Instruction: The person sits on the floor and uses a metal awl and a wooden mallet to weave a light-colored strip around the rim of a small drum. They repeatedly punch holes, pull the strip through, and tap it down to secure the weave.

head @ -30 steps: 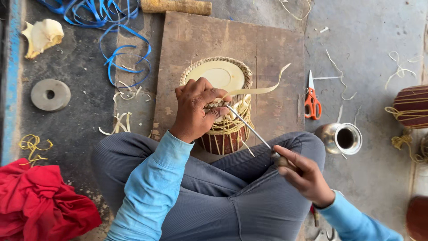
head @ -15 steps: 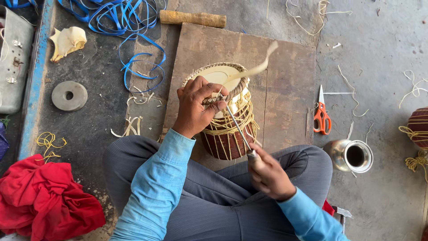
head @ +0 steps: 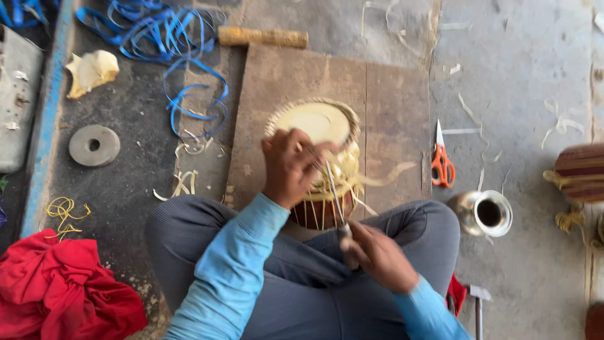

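Drum work fills the centre of a blurred overhead view: a small drum [head: 319, 165], pale head up and its reddish-brown body laced with light straps, stands on a brown wooden board [head: 390, 101] just in front of the seated person's crossed legs in grey trousers. From the left edge, a grey metal box [head: 17, 101] lies beside a blue painted strip, with a red cloth [head: 63, 286] heaped below it and a loop of yellow cord [head: 60, 211] near the cloth. Next come a pale crumpled scrap [head: 91, 70], a flat grey disc with a centre hole [head: 94, 145], and a tangle of blue plastic strapping [head: 170, 44] on the dark floor. At the board's top edge rests a wooden roller [head: 263, 37]. The left hand [head: 290, 165], sleeved in light blue, lies over the drum's near rim with fingers curled tight around the lacing. A slim metal rod [head: 335, 192] runs from that rim down to the right hand [head: 377, 255], whose fingers are closed about its dark handle, above the person's lap. A loose pale strap [head: 390, 175] trails from the drum to the right. Further right, orange-handled scissors [head: 441, 160] lie on the concrete, a small metal pot [head: 484, 213] stands nearby, a hammer [head: 477, 305] rests by the knee, and a second striped drum [head: 582, 171] sits at the frame's edge.
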